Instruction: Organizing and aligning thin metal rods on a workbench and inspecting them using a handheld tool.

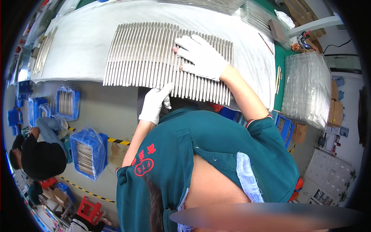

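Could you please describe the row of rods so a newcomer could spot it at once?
Find the table draped in white. At the middle of its near edge lies the row of rods, silvery and side by side, the gloved right hand on top and the left hand at the near ends. It is far wider than the small bunch at the table's left end.

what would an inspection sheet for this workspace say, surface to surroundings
Surface: white cloth, slightly wrinkled
Job's things: metal rods, laid side by side
Clutter: loose thin strips left; dark-red stick right
Left grip: gloved, at the rods' near ends; closure unclear
Right grip: gloved, fingers spread over the rods
Cables: black cable, far right
Surroundings: co-worker and plastic-lined blue crate left; stacked clear trays right
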Demonstrator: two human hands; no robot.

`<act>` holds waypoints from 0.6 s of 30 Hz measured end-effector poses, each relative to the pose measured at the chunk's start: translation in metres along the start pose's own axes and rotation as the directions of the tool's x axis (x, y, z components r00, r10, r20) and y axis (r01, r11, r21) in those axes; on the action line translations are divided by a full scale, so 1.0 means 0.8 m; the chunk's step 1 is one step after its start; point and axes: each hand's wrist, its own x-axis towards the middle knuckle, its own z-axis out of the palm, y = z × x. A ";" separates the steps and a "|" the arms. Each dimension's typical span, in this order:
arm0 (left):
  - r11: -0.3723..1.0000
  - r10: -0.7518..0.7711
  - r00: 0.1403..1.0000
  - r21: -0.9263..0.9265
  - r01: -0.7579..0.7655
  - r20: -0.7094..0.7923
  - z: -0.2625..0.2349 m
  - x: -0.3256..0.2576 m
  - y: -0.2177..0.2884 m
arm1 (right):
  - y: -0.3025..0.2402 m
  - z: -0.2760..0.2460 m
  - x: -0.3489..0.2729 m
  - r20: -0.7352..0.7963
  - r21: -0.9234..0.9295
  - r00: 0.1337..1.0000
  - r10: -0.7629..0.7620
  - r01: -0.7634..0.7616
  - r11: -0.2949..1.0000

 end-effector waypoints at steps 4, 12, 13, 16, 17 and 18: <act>1.000 0.007 1.000 -0.027 -0.008 -0.012 0.001 -0.008 -0.003 | 0.004 0.004 0.000 -0.021 -0.001 1.000 -0.017 0.017 1.000; 1.000 0.030 0.992 0.013 -0.029 -0.126 0.004 -0.009 0.001 | 0.004 0.003 0.000 -0.008 -0.031 0.999 -0.031 0.031 0.999; 1.000 0.028 0.992 0.013 -0.027 -0.125 0.004 -0.008 0.002 | 0.004 0.004 -0.001 -0.012 -0.030 1.000 -0.029 0.028 0.999; 0.999 0.052 0.992 0.007 -0.052 -0.117 0.001 -0.009 0.003 | 0.004 0.004 -0.002 -0.020 -0.028 0.999 -0.031 0.031 0.999; 0.999 0.034 0.994 0.029 -0.031 -0.103 0.001 -0.010 0.004 | 0.004 0.004 -0.002 -0.023 -0.025 0.999 -0.031 0.031 0.999; 0.999 0.015 0.996 0.052 -0.011 -0.089 0.001 -0.010 0.005 | 0.004 0.004 -0.002 -0.024 -0.026 0.999 -0.033 0.032 0.999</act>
